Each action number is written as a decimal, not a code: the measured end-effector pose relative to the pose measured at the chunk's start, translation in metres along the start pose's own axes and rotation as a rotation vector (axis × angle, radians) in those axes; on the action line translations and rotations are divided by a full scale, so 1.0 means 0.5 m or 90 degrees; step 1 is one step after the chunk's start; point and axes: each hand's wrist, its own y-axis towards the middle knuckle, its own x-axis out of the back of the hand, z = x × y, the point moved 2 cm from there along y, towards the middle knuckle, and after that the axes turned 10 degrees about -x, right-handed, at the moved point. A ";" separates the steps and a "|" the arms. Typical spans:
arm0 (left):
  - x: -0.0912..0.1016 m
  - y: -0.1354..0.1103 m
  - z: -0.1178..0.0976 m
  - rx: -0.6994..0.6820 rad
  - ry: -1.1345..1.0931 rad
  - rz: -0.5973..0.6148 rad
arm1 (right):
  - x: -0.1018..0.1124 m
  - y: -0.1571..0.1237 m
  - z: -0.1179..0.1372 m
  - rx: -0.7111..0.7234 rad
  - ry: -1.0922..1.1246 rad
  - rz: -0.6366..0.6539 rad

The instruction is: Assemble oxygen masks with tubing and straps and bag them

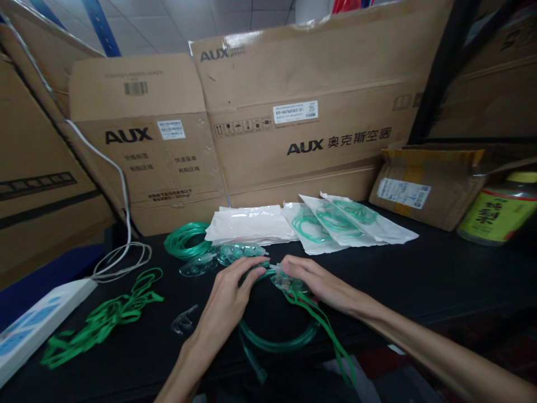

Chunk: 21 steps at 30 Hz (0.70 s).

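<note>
My left hand [237, 288] pinches the end of a green plastic tube [279, 342], which loops down over the black table toward me. In my right hand [312, 277] is a clear oxygen mask [289, 281], its white connector pointing at the tube end. Tube and connector meet or nearly meet between my fingertips; I cannot tell if they are joined. A green elastic strap [325, 319] hangs from the mask over the table's front. Behind my left hand lie more clear masks [237, 253] and a coil of green tubing [184, 240].
Green straps [107, 319] lie in a heap at left, beside a white power strip [46, 324]. Small clear plastic pieces [183, 320] lie left of my forearm. White packets [251, 224] and packets with green tubing [348, 221] line the back. A cardboard box [423, 187] and a jar [497, 210] stand right.
</note>
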 end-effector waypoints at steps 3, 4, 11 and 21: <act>0.003 -0.001 -0.003 0.002 -0.012 0.000 | -0.002 -0.002 0.003 -0.004 -0.004 0.000; 0.005 -0.001 -0.002 0.003 -0.011 -0.002 | -0.002 -0.003 0.004 -0.004 -0.004 -0.003; 0.006 -0.005 0.001 -0.013 -0.027 0.009 | -0.001 0.000 0.005 0.021 -0.010 -0.029; 0.003 -0.008 0.013 -0.008 -0.024 0.013 | -0.001 0.009 -0.013 0.040 -0.051 -0.023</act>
